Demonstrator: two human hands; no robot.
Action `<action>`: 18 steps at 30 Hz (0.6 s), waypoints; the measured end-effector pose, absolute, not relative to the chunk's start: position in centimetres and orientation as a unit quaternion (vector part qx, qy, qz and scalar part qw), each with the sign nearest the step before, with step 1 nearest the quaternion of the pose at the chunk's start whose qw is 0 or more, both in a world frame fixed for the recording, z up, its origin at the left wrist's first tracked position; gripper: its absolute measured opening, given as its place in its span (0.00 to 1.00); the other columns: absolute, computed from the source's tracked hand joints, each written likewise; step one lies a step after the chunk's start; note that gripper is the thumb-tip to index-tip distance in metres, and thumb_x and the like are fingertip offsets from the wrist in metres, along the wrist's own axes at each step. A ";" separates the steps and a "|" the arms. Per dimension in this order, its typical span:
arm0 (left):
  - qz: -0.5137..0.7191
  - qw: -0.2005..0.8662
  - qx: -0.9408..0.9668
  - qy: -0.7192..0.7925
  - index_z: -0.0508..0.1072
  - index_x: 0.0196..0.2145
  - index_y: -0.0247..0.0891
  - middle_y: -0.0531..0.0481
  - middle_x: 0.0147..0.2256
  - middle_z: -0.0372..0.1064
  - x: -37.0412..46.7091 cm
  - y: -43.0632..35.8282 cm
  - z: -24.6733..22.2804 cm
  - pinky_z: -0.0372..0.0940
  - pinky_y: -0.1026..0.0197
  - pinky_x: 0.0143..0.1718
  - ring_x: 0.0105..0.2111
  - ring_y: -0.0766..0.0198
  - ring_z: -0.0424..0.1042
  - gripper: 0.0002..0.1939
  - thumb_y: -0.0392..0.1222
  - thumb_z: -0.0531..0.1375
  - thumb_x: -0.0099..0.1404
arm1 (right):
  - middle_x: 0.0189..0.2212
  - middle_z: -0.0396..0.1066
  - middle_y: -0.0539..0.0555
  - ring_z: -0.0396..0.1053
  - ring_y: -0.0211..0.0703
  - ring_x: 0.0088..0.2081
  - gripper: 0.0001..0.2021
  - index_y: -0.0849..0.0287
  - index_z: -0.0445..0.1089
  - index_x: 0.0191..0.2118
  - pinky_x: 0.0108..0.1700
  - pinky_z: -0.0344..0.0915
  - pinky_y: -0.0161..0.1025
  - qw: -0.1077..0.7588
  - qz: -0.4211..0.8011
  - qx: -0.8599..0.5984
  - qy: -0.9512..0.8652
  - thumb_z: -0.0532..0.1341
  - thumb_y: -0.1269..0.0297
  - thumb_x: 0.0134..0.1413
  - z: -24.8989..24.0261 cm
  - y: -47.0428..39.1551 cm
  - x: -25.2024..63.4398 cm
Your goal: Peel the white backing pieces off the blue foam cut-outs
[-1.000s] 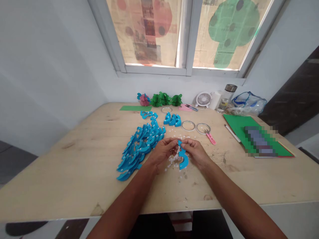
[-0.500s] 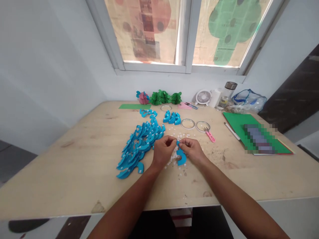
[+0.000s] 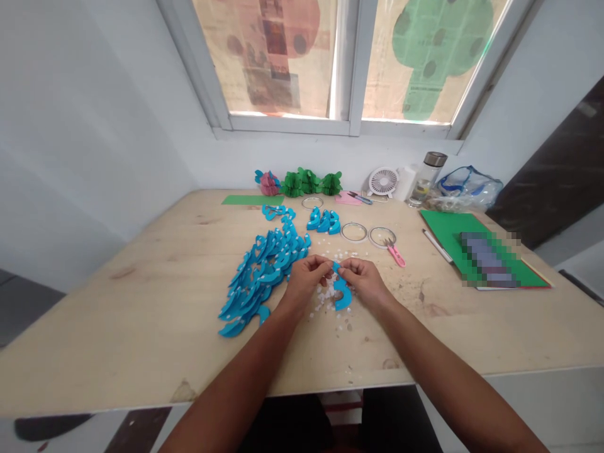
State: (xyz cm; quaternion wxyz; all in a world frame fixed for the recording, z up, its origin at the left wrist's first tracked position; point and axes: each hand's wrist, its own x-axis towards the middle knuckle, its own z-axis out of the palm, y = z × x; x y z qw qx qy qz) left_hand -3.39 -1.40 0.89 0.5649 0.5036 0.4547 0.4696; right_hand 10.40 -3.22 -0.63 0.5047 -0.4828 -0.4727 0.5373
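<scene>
A curved blue paper piece (image 3: 343, 296) is at the middle, below my fingertips, its upper end between my hands. My right hand (image 3: 363, 277) is closed in a pinch on its top. Just left of it, my left hand (image 3: 309, 277) has thumb and forefinger pressed together; whatever they hold is too small to name. Small white bits (image 3: 325, 294) lie scattered under and around both hands. A large heap of folded blue paper pieces (image 3: 264, 270) with white patches spreads beside my left hand.
Two tape rings (image 3: 353, 232) and pink snips (image 3: 395, 253) lie beyond my hands. Further back are blue pieces (image 3: 323, 221), green paper shapes (image 3: 307, 181), a fan (image 3: 383, 182) and a bottle (image 3: 426, 179). A green sheet (image 3: 448, 223) lies on the right.
My left hand's fingertips have moved slightly left, away from my right hand's, showing more of the blue piece's top. The whole view has shifted a little.
</scene>
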 end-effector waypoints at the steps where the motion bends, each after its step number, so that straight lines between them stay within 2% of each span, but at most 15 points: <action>1: 0.479 0.536 0.518 0.464 0.71 0.19 0.35 0.52 0.18 0.67 -3.3 -1.4 0.9 0.57 0.66 0.21 0.19 0.69 0.62 0.07 0.41 0.61 0.47 | 0.16 0.66 0.46 0.58 0.32 0.17 0.11 0.60 0.69 0.25 0.21 0.53 0.32 0.502 0.540 -0.481 -0.475 0.64 0.57 0.39 -0.6 -3.3 10.4; 5: 0.504 0.462 0.540 0.490 0.70 0.18 0.36 0.54 0.16 0.65 -3.2 -1.4 0.8 0.57 0.67 0.22 0.19 0.69 0.61 0.05 0.38 0.60 0.47 | 0.14 0.64 0.45 0.56 0.31 0.16 0.09 0.60 0.68 0.24 0.20 0.51 0.31 0.492 0.548 -0.477 -0.480 0.63 0.59 0.40 -0.7 -3.3 10.3; 11: 0.464 0.613 0.467 0.437 0.72 0.26 0.34 0.50 0.22 0.69 -3.2 -1.4 0.8 0.61 0.65 0.22 0.23 0.65 0.68 0.11 0.46 0.61 0.50 | 0.14 0.63 0.45 0.56 0.31 0.16 0.08 0.61 0.68 0.23 0.20 0.51 0.31 0.515 0.524 -0.494 -0.466 0.63 0.60 0.40 -0.8 -2.8 10.9; 15: 0.383 0.641 0.498 0.441 0.71 0.22 0.33 0.48 0.19 0.69 -3.2 -1.6 0.9 0.61 0.65 0.21 0.20 0.65 0.68 0.10 0.44 0.63 0.47 | 0.14 0.63 0.45 0.56 0.32 0.17 0.09 0.61 0.68 0.24 0.21 0.51 0.32 0.529 0.507 -0.496 -0.466 0.63 0.59 0.40 -1.0 -2.6 11.3; 18: 0.377 0.635 0.510 0.441 0.71 0.19 0.34 0.48 0.18 0.69 -3.0 -1.8 1.2 0.60 0.65 0.20 0.17 0.67 0.66 0.10 0.43 0.64 0.47 | 0.15 0.62 0.45 0.56 0.32 0.18 0.09 0.60 0.69 0.26 0.22 0.52 0.32 0.532 0.496 -0.490 -0.481 0.62 0.59 0.41 -1.1 -2.5 11.4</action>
